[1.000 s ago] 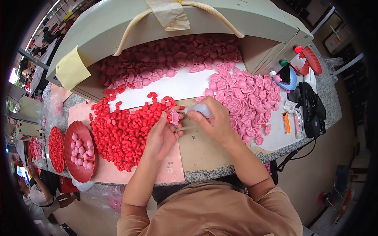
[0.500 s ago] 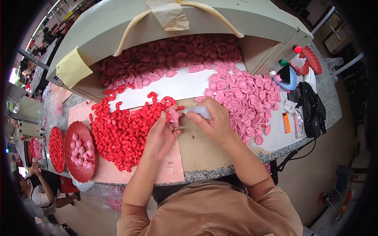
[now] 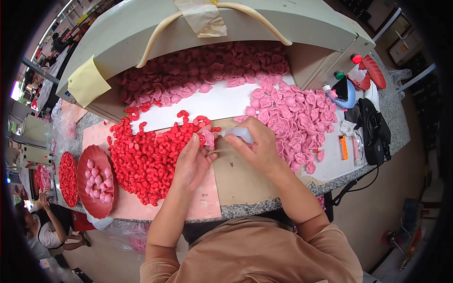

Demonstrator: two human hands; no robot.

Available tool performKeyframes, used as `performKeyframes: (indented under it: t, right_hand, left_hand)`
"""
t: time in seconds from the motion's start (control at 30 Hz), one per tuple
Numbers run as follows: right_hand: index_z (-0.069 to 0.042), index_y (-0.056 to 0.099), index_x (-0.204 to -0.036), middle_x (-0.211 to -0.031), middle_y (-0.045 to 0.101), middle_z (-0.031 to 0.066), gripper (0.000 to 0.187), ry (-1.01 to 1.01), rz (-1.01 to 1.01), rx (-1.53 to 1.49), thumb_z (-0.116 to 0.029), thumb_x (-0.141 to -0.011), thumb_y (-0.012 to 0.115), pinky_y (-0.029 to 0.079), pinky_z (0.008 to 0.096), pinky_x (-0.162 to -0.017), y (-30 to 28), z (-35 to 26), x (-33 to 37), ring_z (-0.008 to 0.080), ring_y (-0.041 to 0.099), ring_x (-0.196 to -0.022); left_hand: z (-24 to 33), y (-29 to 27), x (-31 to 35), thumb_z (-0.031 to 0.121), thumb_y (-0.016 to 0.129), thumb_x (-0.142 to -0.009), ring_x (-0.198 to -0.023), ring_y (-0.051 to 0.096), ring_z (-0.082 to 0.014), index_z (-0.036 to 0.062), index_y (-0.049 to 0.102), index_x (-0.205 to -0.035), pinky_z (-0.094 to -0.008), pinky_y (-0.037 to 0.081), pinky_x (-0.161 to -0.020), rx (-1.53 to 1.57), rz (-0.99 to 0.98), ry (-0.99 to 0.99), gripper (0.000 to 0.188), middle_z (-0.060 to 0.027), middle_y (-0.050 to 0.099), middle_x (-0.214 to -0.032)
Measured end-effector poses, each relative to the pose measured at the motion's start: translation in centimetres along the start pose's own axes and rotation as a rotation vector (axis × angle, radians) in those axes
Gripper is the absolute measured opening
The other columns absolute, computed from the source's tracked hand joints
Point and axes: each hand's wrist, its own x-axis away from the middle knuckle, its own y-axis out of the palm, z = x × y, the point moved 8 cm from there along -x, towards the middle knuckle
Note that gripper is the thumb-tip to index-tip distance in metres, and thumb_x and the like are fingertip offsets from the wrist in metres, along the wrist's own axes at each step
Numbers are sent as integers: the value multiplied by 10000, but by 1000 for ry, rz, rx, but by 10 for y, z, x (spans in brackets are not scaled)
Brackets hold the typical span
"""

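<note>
Over the near middle of the table, my left hand [image 3: 194, 164] pinches a small pink petal-shaped piece [image 3: 208, 137] between thumb and fingers. Facing it, my right hand [image 3: 259, 145] is closed around a small translucent squeeze bottle [image 3: 243, 134]. The bottle's tip points left at the pink piece; whether they touch is too small to tell. A broad heap of glossy red pieces [image 3: 146, 162] lies to the left of my left hand. Beyond and right of my right hand spreads a pile of pink petal-shaped pieces [image 3: 299, 115], some with round balls.
A grey arched housing [image 3: 321, 35] stands over more pink pieces at the back. At left are a red dish [image 3: 88, 200] of pink balls and a tray of red pieces [image 3: 68, 179]. A blue container [image 3: 348, 96], orange box [image 3: 343, 147] and black bag [image 3: 376, 129] lie right.
My hands keep nearly the same place, with the pink piece and bottle still held. The left fingers have shifted very slightly around the piece. A person at far left has moved a little.
</note>
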Motion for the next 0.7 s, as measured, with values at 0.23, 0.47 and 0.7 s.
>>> performKeyframes:
  t: [0.23,0.47,0.7]
  right_hand:
    - [-35,577,-818,-675,521,65,194,-13,6,-4,-167,-787,716,406,298,-514,-1,0,0,174,522,-559]
    - [-33,573,-834,-683,515,65,190,-22,16,9,-161,-794,707,401,299,-513,-3,0,-1,174,517,-563]
    - [-33,563,-840,-688,515,70,207,-70,46,24,-158,-784,718,409,308,-516,-4,-4,-1,193,527,-567]
  left_hand:
    - [2,-2,-1,327,452,-973,-936,547,-100,55,433,-1328,-289,475,-813,-7,-23,36,447,-54,588,-1133]
    - [7,3,0,277,458,-973,-1007,540,-123,50,403,-1352,-306,467,-873,-20,-50,76,445,-49,547,-1207]
    - [10,6,1,218,453,-975,-1122,513,-160,68,389,-1364,-339,444,-944,-13,-64,97,422,-72,488,-1311]
